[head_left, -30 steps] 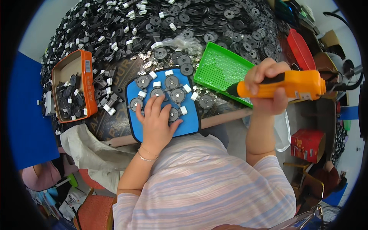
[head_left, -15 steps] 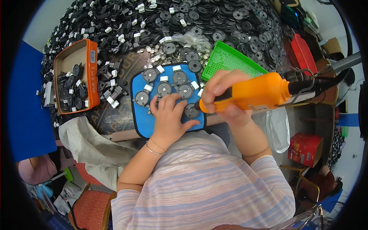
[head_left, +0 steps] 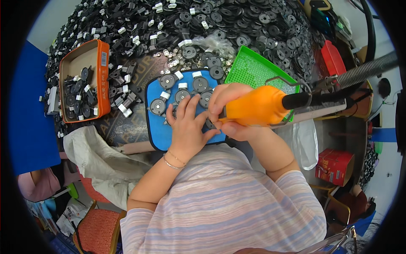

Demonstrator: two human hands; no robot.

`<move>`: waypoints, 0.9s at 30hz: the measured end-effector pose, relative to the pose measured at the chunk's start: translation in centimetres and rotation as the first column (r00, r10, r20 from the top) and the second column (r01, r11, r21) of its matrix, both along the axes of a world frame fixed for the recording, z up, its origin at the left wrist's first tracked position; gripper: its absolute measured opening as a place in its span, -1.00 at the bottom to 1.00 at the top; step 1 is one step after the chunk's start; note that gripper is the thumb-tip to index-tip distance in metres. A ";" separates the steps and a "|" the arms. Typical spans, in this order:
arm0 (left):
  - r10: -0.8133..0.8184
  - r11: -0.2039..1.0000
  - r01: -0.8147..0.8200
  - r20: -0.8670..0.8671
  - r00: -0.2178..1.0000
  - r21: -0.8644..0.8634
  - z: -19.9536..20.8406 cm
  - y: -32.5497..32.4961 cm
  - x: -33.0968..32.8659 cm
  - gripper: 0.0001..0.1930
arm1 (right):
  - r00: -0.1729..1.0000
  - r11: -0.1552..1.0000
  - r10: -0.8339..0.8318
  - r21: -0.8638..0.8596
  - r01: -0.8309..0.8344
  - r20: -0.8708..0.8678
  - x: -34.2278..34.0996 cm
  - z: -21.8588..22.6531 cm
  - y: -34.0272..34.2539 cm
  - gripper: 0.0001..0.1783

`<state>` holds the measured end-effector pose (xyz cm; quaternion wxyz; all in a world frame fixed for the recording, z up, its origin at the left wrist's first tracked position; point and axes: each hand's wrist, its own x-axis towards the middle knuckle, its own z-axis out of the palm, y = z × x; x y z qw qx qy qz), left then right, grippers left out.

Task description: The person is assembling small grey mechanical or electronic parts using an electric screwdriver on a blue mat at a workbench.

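Observation:
My right hand (head_left: 234,111) is wrapped round an orange power screwdriver (head_left: 258,106), whose lead runs off to the right. Its tip is hidden behind my fingers, above the lower right of a blue mat (head_left: 163,137). My left hand (head_left: 188,127) rests on the mat's lower part with fingers and thumb spread. Between its thumb and forefinger a black round part shows only in a sliver. Several black wheel-shaped parts with white tabs, such as the black wheel part (head_left: 158,106), lie on the mat above and beside my left fingers.
An orange tin (head_left: 103,80) with black parts stands at left. Beyond the mat is a big heap of black pieces (head_left: 253,21), with small metal pieces (head_left: 173,61) before it. A green perforated basket (head_left: 253,65) and a red tray (head_left: 333,57) are at right. A spring (head_left: 368,70) hangs there.
My right hand has brought the screwdriver leftward and tipped it, so its front end now covers the part beside my left thumb. My left hand stays in nearly the same place.

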<state>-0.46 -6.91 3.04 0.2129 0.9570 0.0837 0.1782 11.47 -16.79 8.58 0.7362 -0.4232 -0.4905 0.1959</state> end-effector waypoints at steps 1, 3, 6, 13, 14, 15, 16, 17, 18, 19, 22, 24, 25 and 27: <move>0.005 1.000 -0.005 -0.003 1.000 -0.008 -0.1 0.0 -0.1 -0.55 | 0.999 1.000 0.006 -0.011 -0.007 -0.034 0.0 -0.1 0.0 -0.59; 0.011 1.000 -0.011 -0.004 1.000 -0.014 -0.1 0.0 -0.1 -0.56 | 0.998 1.000 0.014 -0.020 -0.015 -0.066 0.3 0.0 0.2 -0.59; -0.005 0.999 0.006 0.010 1.000 -0.042 0.1 0.0 0.0 -0.56 | 0.982 0.983 0.178 -0.025 -0.180 -0.065 1.6 0.8 0.4 -0.50; -0.018 1.000 0.018 0.005 1.000 -0.018 0.4 -0.3 -0.2 -0.56 | 0.989 0.973 0.035 0.230 -0.001 -0.143 5.6 4.2 -3.3 -0.54; -0.022 1.000 0.022 0.004 1.000 -0.008 0.5 -0.4 -0.2 -0.56 | 0.987 0.970 -0.091 0.215 0.118 -0.131 6.5 4.0 -4.4 -0.64; -0.027 1.000 0.027 0.004 1.000 0.002 0.6 -0.6 -0.1 -0.56 | 0.957 0.945 -0.266 0.162 0.283 -0.119 7.2 3.3 -5.4 -0.66; -0.043 0.998 0.043 -0.005 0.999 0.036 0.8 -0.8 -0.2 -0.50 | 0.898 0.892 -0.428 0.113 0.438 -0.101 7.6 2.7 -5.9 -0.69; -0.054 0.998 0.054 0.000 0.999 0.037 0.7 -1.0 -0.1 -0.50 | 0.876 0.863 -0.445 0.173 0.475 -0.187 8.1 2.1 -6.1 -0.78; -0.104 0.994 0.104 0.005 0.995 0.033 0.4 -1.3 0.1 -0.49 | 0.845 0.835 -0.505 0.145 0.530 -0.177 8.3 1.6 -6.4 -0.78; -0.150 0.988 0.150 0.007 0.989 0.030 0.3 -1.5 0.3 -0.47 | 0.811 0.805 -0.561 0.117 0.581 -0.166 8.4 1.0 -6.6 -0.78; -0.245 0.963 0.248 0.034 0.969 -0.103 0.4 -2.0 1.2 -0.49 | 0.803 0.801 -0.577 0.084 0.592 -0.150 8.9 -0.4 -6.7 -0.75; -0.269 0.942 0.267 0.020 0.963 -0.201 0.1 -2.3 1.5 -0.51 | 0.792 0.792 -0.591 0.079 0.606 -0.152 9.0 -0.7 -6.5 -0.76; -0.265 0.937 0.262 0.020 0.964 -0.232 -0.1 -2.4 1.5 -0.51 | 0.791 0.790 -0.594 0.076 0.608 -0.150 9.2 -0.8 -6.5 -0.76; -0.264 0.929 0.259 0.018 0.964 -0.263 -0.3 -2.5 1.8 -0.52 | 0.787 0.787 -0.598 0.073 0.612 -0.150 9.4 -0.9 -6.4 -0.77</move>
